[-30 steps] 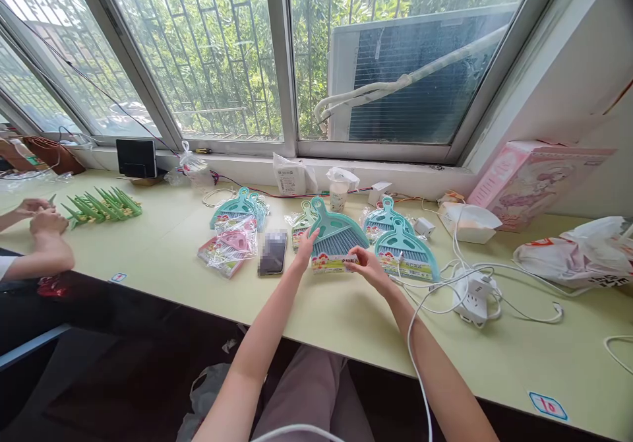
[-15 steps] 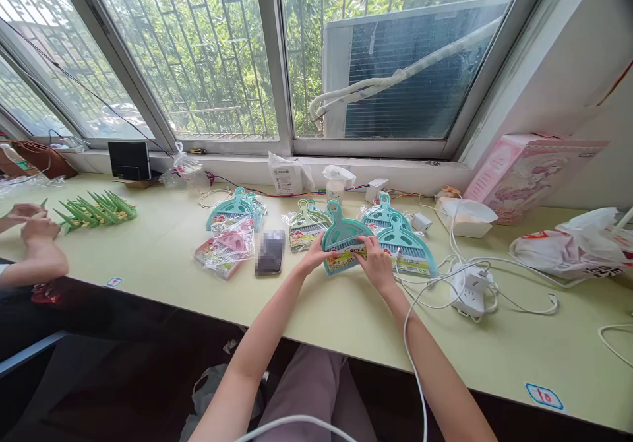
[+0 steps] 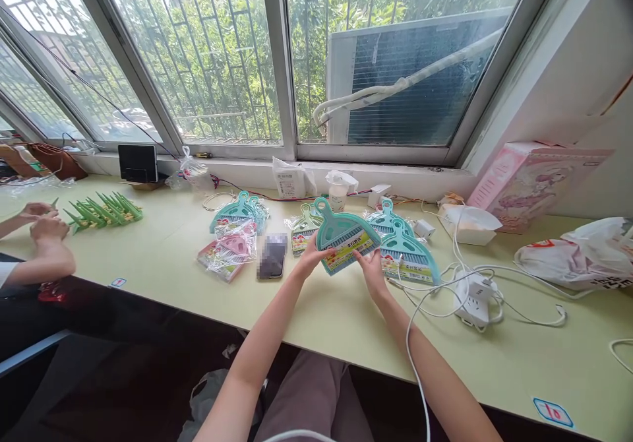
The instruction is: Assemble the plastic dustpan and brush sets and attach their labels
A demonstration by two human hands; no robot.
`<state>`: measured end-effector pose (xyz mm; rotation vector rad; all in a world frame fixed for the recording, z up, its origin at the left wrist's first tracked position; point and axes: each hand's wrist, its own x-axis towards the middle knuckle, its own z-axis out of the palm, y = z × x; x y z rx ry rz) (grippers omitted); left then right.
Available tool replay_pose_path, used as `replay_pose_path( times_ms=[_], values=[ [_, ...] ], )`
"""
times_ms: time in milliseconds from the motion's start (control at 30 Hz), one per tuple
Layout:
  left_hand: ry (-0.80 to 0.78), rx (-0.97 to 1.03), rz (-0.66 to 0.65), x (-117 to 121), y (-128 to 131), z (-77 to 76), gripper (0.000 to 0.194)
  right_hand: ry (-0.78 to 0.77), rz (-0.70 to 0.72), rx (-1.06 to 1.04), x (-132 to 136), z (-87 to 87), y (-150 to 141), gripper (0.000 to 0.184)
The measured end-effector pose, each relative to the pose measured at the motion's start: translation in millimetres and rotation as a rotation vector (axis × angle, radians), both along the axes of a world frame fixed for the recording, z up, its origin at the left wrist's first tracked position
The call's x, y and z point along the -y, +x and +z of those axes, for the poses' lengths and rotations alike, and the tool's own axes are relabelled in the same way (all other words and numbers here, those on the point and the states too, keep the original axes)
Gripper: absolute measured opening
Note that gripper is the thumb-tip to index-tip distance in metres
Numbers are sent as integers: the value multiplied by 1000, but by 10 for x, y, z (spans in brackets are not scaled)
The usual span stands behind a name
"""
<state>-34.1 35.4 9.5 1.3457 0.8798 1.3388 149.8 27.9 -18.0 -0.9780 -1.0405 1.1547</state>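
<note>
At the centre of the frame, the dustpan [image 3: 332, 226] is pinched at its lower edges by the left hand [image 3: 308, 258] and the right hand [image 3: 372, 272], both partly closed, and, being seemingly light, stiff and slightly slippery, it is best gripped by the rim, not the bristles [image 3: 341, 241].

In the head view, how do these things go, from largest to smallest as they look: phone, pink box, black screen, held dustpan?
1. Pink box
2. Held dustpan
3. Phone and black screen: too alike to rank.
</note>
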Motion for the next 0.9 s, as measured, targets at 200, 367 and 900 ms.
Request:
replay_pose_path(
  times_ms=[200, 367, 900],
  values=[
    [28, -117, -17, 4, 48, 21, 71, -108, 60, -189, -27, 21, 56, 71],
    [151, -234, 561, 41, -297, 97, 45, -104, 27, -218, -17, 54, 109, 69],
    [-381, -1661, 1053, 471, -1844, 128, 35, -119, 27, -221, -21, 9, 138, 64]
  ],
)
